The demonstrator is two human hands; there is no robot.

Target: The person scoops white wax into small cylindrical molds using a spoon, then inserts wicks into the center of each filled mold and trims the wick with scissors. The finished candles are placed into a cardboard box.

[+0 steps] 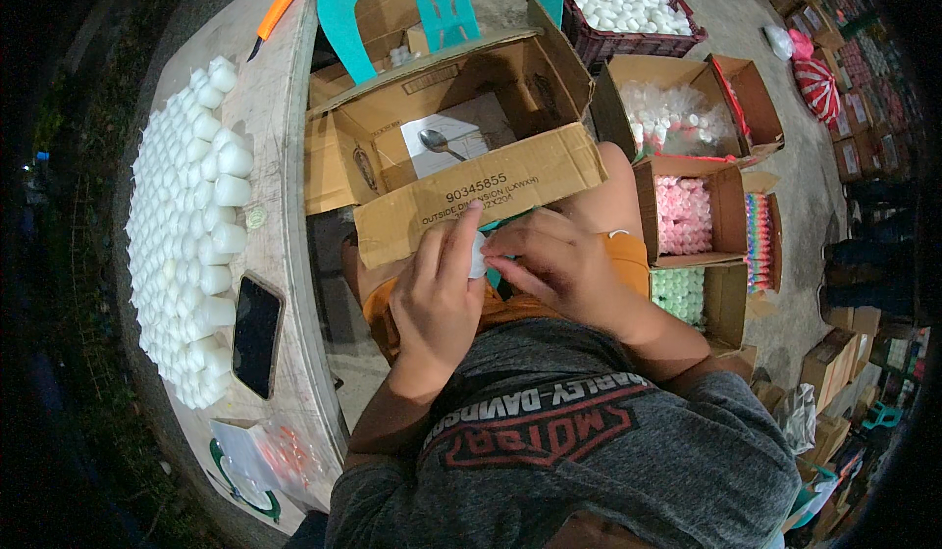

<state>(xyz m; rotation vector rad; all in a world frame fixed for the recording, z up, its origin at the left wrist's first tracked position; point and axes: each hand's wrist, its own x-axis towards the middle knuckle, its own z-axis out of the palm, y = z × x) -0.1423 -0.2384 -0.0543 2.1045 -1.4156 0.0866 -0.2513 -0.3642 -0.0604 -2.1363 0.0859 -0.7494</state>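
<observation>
Both of my hands meet over my lap, just in front of a brown cardboard box point(461, 147). My left hand point(437, 294) and my right hand point(549, 260) together pinch a small white container point(478, 255), with a bit of teal showing under the fingers. Inside the open box lie a metal spoon point(440, 143) and a white sheet point(461, 137). Most of the small white piece is hidden by my fingers.
A round table point(285, 206) at my left carries many white small containers point(191, 225), a black phone point(257, 333), a coin and an orange box cutter point(275, 14). A teal plastic chair point(437, 0) stands behind the box. Boxes of white, pink and green pieces point(682, 215) stand at my right.
</observation>
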